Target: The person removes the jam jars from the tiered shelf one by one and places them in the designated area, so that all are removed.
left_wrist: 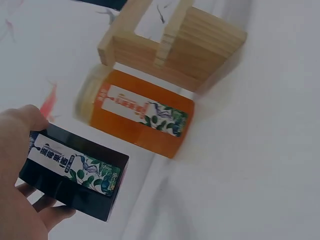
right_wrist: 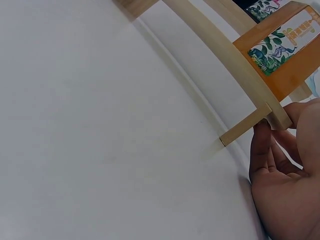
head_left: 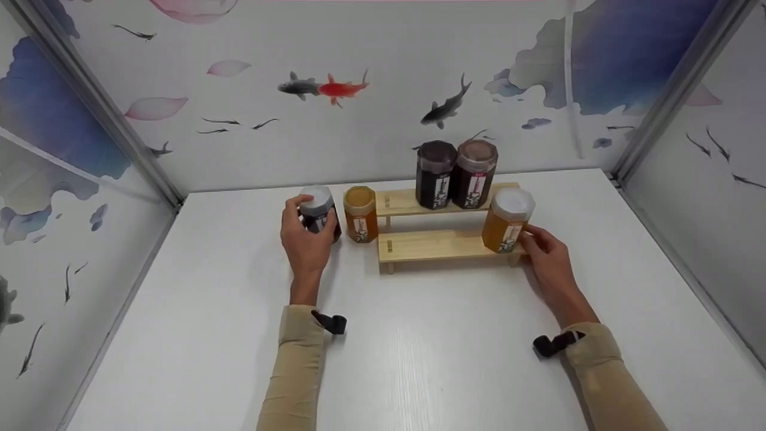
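Note:
My left hand (head_left: 306, 242) grips a dark jar (left_wrist: 92, 172) with a pale lid, left of the rack. Thumb and fingers lie on opposite sides of it, and its printed label faces the left wrist view. Just to its right stands an amber jar (head_left: 360, 216) with a yellowish lid, beside the rack's left end. With my right hand (head_left: 553, 263) I pinch the right end of the lower board of a two-step wooden rack (head_left: 434, 245), thumb above and fingers beneath. Close by, a white-lidded amber jar (head_left: 505, 224) rests on that lower step.
Two dark jars, one with a dark lid (head_left: 437, 152) and one with a brownish lid (head_left: 477, 152), stand side by side on the upper step. The white table (head_left: 419, 353) is bounded by printed wall panels (head_left: 383, 131) at the back and sides.

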Motion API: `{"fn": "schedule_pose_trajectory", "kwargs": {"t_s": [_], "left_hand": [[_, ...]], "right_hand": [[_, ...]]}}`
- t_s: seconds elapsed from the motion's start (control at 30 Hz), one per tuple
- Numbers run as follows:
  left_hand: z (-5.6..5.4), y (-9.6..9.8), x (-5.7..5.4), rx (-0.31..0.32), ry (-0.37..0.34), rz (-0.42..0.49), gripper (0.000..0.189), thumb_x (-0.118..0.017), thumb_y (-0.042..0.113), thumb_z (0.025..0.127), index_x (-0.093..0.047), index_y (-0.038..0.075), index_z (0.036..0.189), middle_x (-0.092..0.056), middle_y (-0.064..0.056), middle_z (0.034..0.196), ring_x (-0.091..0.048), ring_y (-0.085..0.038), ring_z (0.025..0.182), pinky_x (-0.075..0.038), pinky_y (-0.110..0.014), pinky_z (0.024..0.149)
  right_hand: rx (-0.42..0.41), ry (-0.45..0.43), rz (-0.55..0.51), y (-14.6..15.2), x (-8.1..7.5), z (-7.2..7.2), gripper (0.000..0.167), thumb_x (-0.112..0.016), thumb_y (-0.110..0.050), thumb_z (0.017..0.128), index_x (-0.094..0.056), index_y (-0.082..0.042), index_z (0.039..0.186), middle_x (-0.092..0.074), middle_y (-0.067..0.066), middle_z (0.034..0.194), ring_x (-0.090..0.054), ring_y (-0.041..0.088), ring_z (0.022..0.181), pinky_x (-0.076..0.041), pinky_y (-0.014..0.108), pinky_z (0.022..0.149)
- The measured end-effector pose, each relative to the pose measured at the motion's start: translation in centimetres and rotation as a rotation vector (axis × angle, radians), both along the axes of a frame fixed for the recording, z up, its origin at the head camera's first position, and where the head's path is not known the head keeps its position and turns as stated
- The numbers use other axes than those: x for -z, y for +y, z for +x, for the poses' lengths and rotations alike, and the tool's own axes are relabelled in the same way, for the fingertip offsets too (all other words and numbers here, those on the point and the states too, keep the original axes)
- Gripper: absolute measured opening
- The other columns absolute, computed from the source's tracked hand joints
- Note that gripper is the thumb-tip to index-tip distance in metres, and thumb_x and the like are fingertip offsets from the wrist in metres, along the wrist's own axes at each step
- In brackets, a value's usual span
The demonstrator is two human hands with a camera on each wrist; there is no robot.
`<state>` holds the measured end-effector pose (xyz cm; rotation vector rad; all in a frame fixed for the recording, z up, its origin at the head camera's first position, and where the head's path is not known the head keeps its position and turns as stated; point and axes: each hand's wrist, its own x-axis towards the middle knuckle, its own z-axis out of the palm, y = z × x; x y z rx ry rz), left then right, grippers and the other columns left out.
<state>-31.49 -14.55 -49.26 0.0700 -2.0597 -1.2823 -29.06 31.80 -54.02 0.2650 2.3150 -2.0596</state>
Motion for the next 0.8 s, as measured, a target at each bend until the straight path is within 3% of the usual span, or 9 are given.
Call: {"fn": "schedule_pose_trajectory", "kwargs": {"t_s": [0.23,0.37,0.53,0.63,0.8], "left_hand": [[-0.8,0.8,2.3,0.066,-0.065,0.045,0.058,-0.081,0.016,0.097,-0.049,0.011,0.146,-0.057,-0.016,0.153,-0.059,-0.030,0.143,-0.053,-0.049,0.116],[-0.9,0.9,2.8,0.095,-0.104,0.093,0.071,-0.078,0.017,0.100,-0.036,0.008,0.157,-0.048,-0.019,0.165,-0.049,-0.031,0.154,-0.043,-0.049,0.126],[-0.8,0.6,3.1,0.089,-0.109,0.054,0.074,-0.074,0.020,0.104,-0.033,0.006,0.164,-0.047,-0.019,0.166,-0.045,-0.032,0.157,-0.039,-0.050,0.129],[-0.8,0.5,3.3,0.092,-0.113,0.023,0.077,-0.073,0.019,0.105,-0.030,0.009,0.169,-0.045,-0.017,0.168,-0.043,-0.032,0.158,-0.038,-0.049,0.129],[-0.9,0.3,3.7,0.109,-0.169,-0.020,0.089,-0.073,0.010,0.104,-0.020,0.024,0.174,-0.040,-0.012,0.173,-0.038,-0.029,0.161,-0.034,-0.049,0.132]], "right_hand": [[-0.004,-0.010,-0.068,-0.2,-0.4,0.0,0.068,-0.062,-0.051,0.108,-0.045,-0.019,0.165,-0.042,0.008,0.166,-0.046,0.018,0.140,-0.051,0.014,0.107],[-0.012,-0.014,-0.059,-0.4,-0.6,0.1,0.070,-0.062,-0.054,0.107,-0.043,-0.020,0.166,-0.041,0.007,0.169,-0.044,0.019,0.144,-0.050,0.017,0.111],[-0.009,-0.003,-0.070,-0.5,-0.5,0.1,0.066,-0.061,-0.049,0.109,-0.044,-0.018,0.165,-0.045,0.006,0.161,-0.046,0.019,0.137,-0.052,0.014,0.104],[-0.012,0.004,-0.078,-0.4,-0.3,0.1,0.064,-0.061,-0.046,0.110,-0.045,-0.017,0.165,-0.048,0.004,0.156,-0.047,0.018,0.133,-0.053,0.013,0.101],[-0.013,-0.005,-0.095,-0.3,-0.3,0.2,0.063,-0.061,-0.045,0.110,-0.044,-0.019,0.165,-0.048,0.002,0.156,-0.047,0.017,0.132,-0.053,0.014,0.101]]}}
